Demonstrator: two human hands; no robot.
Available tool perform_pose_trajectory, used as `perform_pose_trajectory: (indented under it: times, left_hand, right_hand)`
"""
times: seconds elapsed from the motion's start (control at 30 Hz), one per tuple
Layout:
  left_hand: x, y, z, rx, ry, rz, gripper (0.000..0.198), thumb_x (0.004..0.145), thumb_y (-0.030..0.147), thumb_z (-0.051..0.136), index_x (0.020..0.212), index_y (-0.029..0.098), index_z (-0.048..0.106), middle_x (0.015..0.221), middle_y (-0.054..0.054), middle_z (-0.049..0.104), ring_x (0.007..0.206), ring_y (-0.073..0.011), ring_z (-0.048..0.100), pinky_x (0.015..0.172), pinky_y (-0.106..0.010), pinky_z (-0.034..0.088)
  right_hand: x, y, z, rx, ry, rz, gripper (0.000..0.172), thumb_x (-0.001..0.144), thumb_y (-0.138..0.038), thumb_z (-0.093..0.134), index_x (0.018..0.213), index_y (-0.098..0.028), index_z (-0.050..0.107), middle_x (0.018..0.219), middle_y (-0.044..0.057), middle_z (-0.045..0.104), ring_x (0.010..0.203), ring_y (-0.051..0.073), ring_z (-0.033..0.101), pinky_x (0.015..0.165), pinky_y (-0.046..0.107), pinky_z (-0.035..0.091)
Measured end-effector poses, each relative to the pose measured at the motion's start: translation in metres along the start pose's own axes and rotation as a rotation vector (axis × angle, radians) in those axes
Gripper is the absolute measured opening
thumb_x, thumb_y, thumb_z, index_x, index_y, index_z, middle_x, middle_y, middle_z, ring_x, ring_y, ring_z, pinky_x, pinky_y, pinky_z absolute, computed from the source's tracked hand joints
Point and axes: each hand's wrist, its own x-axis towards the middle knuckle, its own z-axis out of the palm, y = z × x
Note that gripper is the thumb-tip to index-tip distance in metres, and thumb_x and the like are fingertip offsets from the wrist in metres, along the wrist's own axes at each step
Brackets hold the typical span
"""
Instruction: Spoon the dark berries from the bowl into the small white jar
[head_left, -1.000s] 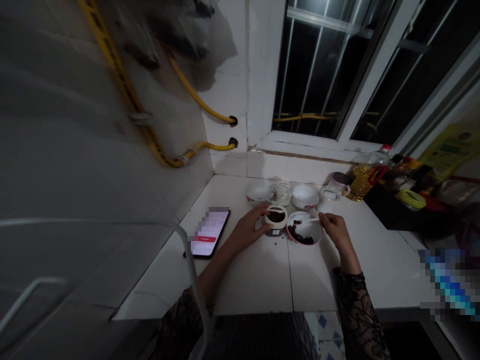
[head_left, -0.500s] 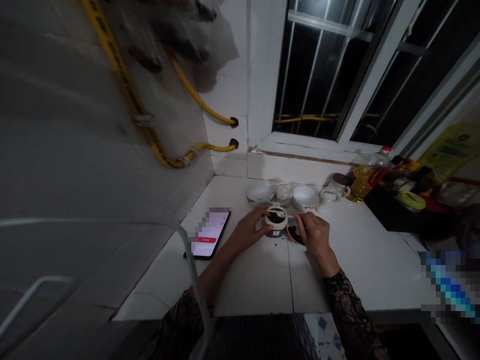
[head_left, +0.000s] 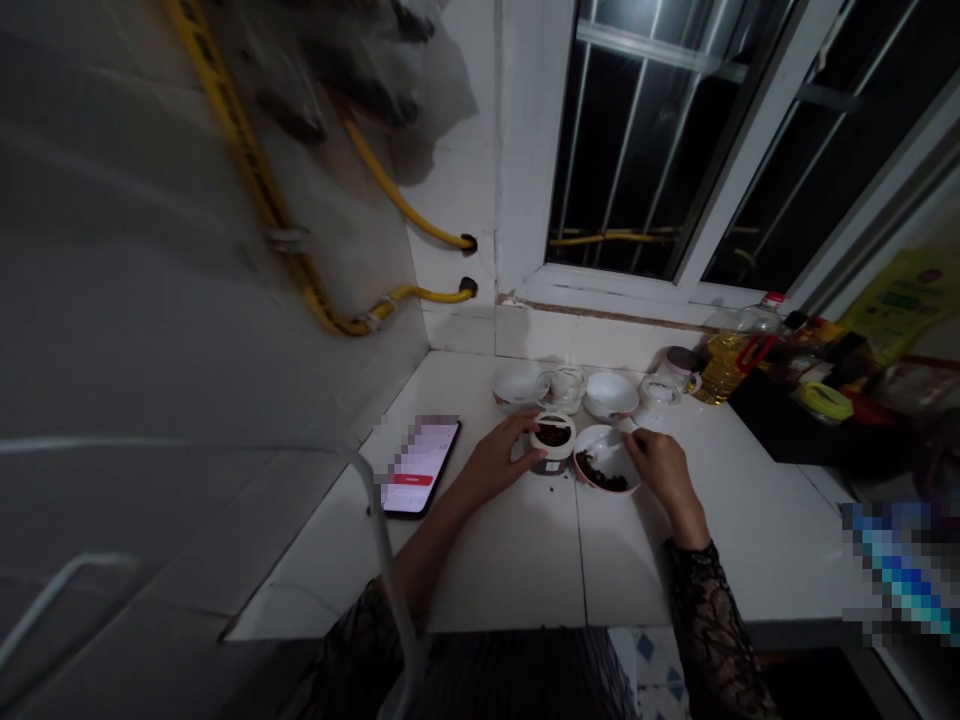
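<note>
While the left hand curls its fingers around the jar on the worktop, the right hand, fingers bunched with any hold too dim to tell, has drawn back from over the bowl of dark bits to its right rim.

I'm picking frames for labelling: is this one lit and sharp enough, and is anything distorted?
Head view: dim overall, the white counter brightest; the phone screen glows, pixelated; the wall and yellow hose are smeared soft; the window frame lines splay from wide-angle distortion; the left hand on the jar and right hand at the bowl read small but clear.
</note>
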Motion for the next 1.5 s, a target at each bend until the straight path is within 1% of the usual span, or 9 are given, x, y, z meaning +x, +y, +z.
perform_pose_trajectory:
  times: [0.1, 0.23, 0.43, 0.53, 0.67, 0.87, 1.2, 1.4, 1.5]
  left_hand:
    - [0.000, 0.000, 0.000, 0.005, -0.003, -0.009, 0.026, 0.087, 0.037, 0.061, 0.108, 0.024, 0.055, 0.137, -0.011, 0.057, 0.126, -0.0262, 0.056, 0.098, -0.045, 0.051]
    - [0.000, 0.000, 0.000, -0.001, -0.006, -0.016, 0.026, 0.086, 0.037, 0.062, 0.108, 0.024, 0.055, 0.137, -0.011, 0.057, 0.126, -0.0260, 0.056, 0.099, -0.045, 0.051]
    - [0.000, 0.000, 0.001, -0.012, 0.003, -0.016, 0.026, 0.086, 0.037, 0.062, 0.108, 0.024, 0.056, 0.135, -0.010, 0.059, 0.126, -0.0263, 0.056, 0.099, -0.045, 0.050]
    - [0.000, 0.001, 0.000, -0.011, 0.001, -0.011, 0.026, 0.086, 0.037, 0.062, 0.108, 0.024, 0.056, 0.135, -0.010, 0.059, 0.125, -0.0264, 0.057, 0.099, -0.046, 0.050]
    - [0.000, 0.001, 0.000, -0.010, 0.006, -0.018, 0.025, 0.086, 0.037, 0.062, 0.107, 0.024, 0.057, 0.136, -0.009, 0.059, 0.124, -0.0258, 0.058, 0.099, -0.044, 0.051]
    - [0.000, 0.001, 0.001, -0.003, 0.003, -0.010, 0.026, 0.086, 0.037, 0.062, 0.107, 0.024, 0.056, 0.135, -0.010, 0.059, 0.125, -0.0265, 0.057, 0.098, -0.045, 0.051]
    - [0.000, 0.000, 0.002, 0.013, 0.004, 0.008, 0.026, 0.086, 0.037, 0.061, 0.107, 0.023, 0.054, 0.136, -0.010, 0.059, 0.124, -0.0255, 0.058, 0.099, -0.044, 0.051]
    - [0.000, 0.003, -0.001, 0.017, -0.015, -0.009, 0.026, 0.086, 0.037, 0.061, 0.107, 0.024, 0.054, 0.137, -0.010, 0.058, 0.125, -0.0260, 0.057, 0.100, -0.044, 0.050]
    - [0.001, 0.003, -0.001, 0.012, -0.012, -0.006, 0.026, 0.086, 0.038, 0.061, 0.107, 0.024, 0.055, 0.137, -0.010, 0.058, 0.125, -0.0261, 0.057, 0.100, -0.044, 0.050]
  right_hand:
    - [-0.001, -0.008, 0.001, 0.105, -0.054, -0.030, 0.037, 0.090, -0.041, 0.046, 0.066, -0.022, 0.066, 0.064, 0.008, 0.069, 0.063, 0.019, 0.061, 0.056, 0.027, 0.030]
    - [0.000, -0.004, 0.002, 0.301, -0.069, 0.020, 0.043, 0.087, -0.049, 0.045, 0.060, -0.020, 0.063, 0.055, 0.005, 0.063, 0.057, 0.017, 0.056, 0.054, 0.026, 0.032]
    - [0.004, 0.010, 0.000, 0.528, -0.014, 0.088, 0.057, 0.077, -0.069, 0.045, 0.052, -0.019, 0.058, 0.045, 0.000, 0.050, 0.047, 0.013, 0.043, 0.049, 0.026, 0.031]
    - [0.004, 0.011, -0.003, 0.566, 0.013, 0.106, 0.058, 0.074, -0.071, 0.048, 0.051, -0.019, 0.057, 0.044, 0.000, 0.048, 0.047, 0.013, 0.041, 0.049, 0.026, 0.031]
    - [0.003, 0.009, -0.004, 0.594, -0.007, 0.126, 0.056, 0.072, -0.071, 0.048, 0.050, -0.019, 0.055, 0.045, 0.000, 0.047, 0.047, 0.013, 0.041, 0.049, 0.026, 0.031]
    - [0.004, 0.007, 0.001, 0.560, 0.004, 0.149, 0.054, 0.072, -0.069, 0.047, 0.049, -0.021, 0.053, 0.043, -0.001, 0.044, 0.046, 0.013, 0.039, 0.048, 0.027, 0.028]
    - [0.005, 0.009, 0.000, 0.724, -0.026, 0.182, 0.052, 0.068, -0.069, 0.053, 0.049, -0.020, 0.051, 0.045, -0.004, 0.037, 0.047, 0.010, 0.034, 0.049, 0.026, 0.028]
    - [0.006, 0.010, 0.002, 0.748, 0.014, 0.220, 0.054, 0.064, -0.071, 0.055, 0.049, -0.019, 0.053, 0.044, -0.004, 0.038, 0.047, 0.010, 0.033, 0.048, 0.026, 0.027]
    - [0.008, 0.002, -0.002, 0.779, 0.076, 0.204, 0.055, 0.066, -0.072, 0.053, 0.048, -0.020, 0.050, 0.044, -0.004, 0.036, 0.046, 0.009, 0.030, 0.047, 0.025, 0.026]
